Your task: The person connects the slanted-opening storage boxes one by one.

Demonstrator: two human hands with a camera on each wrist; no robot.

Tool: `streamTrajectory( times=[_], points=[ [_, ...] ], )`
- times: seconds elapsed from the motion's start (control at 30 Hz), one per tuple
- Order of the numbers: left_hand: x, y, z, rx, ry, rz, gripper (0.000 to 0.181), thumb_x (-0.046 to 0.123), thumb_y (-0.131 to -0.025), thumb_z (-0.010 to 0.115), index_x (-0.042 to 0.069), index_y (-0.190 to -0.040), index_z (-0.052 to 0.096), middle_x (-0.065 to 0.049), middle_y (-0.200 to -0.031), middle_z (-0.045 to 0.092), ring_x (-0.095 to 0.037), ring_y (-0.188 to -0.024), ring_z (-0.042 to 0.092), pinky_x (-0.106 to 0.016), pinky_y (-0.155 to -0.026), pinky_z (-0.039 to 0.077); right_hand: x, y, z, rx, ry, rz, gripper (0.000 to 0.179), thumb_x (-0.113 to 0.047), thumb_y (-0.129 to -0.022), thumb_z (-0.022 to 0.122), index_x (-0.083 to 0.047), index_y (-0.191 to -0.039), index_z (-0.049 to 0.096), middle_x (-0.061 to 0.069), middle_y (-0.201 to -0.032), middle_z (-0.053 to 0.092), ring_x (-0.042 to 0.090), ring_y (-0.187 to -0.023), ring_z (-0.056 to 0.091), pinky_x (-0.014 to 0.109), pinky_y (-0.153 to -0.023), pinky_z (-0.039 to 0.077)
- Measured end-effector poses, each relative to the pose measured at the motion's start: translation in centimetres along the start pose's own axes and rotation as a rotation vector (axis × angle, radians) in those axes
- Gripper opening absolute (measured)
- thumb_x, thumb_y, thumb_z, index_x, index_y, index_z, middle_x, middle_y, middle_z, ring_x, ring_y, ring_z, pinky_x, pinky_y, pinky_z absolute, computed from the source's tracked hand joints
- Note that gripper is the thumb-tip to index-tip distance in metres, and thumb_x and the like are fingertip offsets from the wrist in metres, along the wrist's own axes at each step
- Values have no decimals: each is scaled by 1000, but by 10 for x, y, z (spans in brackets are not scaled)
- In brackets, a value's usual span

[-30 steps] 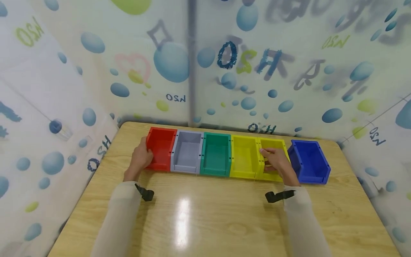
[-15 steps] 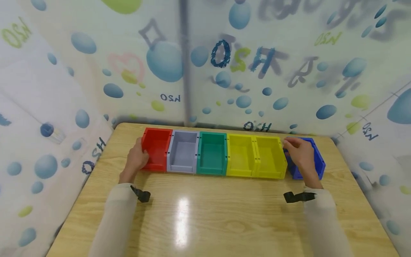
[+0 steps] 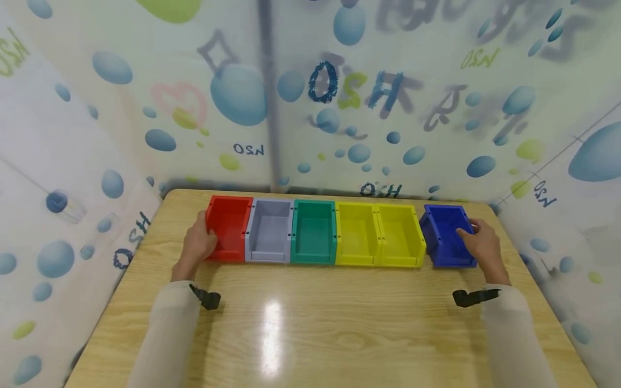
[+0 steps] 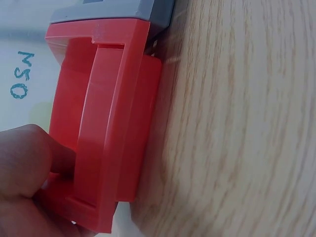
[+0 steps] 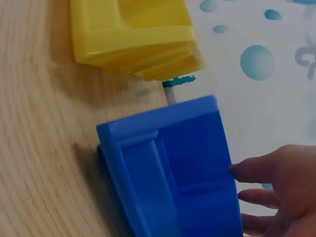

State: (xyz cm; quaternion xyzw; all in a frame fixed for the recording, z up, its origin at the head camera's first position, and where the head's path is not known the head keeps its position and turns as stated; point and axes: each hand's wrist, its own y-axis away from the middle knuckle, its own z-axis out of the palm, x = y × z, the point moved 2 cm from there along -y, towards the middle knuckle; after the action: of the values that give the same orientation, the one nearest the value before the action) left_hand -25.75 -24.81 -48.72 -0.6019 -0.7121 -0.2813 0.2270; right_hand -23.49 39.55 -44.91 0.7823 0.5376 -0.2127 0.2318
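My left hand [image 3: 198,237] grips the outer side wall of the red storage bin [image 3: 225,227], its thumb over the rim and inside. The right hand [image 3: 484,245] is at the blue storage bin [image 3: 448,231], thumb over its right wall and the other fingers along the outside. In the right wrist view, fingertips meet the far edge of this bin. A grey bin [image 3: 270,229], a green bin [image 3: 314,231] and two yellow bins [image 3: 358,234] stand side by side against the red one. A narrow gap separates the blue bin, slightly skewed, from the right yellow bin [image 3: 400,234].
The wooden table [image 3: 339,323] carries the row of bins near its back edge. Behind and on both sides hang pale patterned curtain-like walls [image 3: 310,140]. A bright light reflection lies on the tabletop in front of the grey bin.
My right hand has gone from the right yellow bin, across the blue bin, to the blue bin's right wall. The left hand keeps its hold on the red bin. The head view has shifted slightly.
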Motion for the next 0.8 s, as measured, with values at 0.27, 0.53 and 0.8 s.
streamTrajectory(
  times=[0.27,0.53,0.8],
  points=[
    [0,0,0,4,-6,9,55,1,-95,37,-6,-148,22,-36,-137,46,-50,-121,49,-60,-102,40,9,-6,-4,-142,-26,-23,64,-13,-101,44,8,-154,13,46,-146,26,61,-131,32,68,-101,36],
    [2,1,-1,1,-18,4,55,1,-96,38,-6,-148,22,-37,-138,45,-50,-121,49,-60,-102,41,13,-6,-6,-99,-58,-26,60,-9,-100,46,7,-152,22,44,-139,40,55,-123,47,59,-93,47],
    [3,2,-1,9,-17,14,55,1,-95,38,-7,-147,23,-37,-137,46,-51,-120,49,-60,-100,42,2,-6,-15,-71,-134,-52,58,-8,-102,42,6,-153,20,44,-143,34,61,-127,41,67,-98,40]
  ],
)
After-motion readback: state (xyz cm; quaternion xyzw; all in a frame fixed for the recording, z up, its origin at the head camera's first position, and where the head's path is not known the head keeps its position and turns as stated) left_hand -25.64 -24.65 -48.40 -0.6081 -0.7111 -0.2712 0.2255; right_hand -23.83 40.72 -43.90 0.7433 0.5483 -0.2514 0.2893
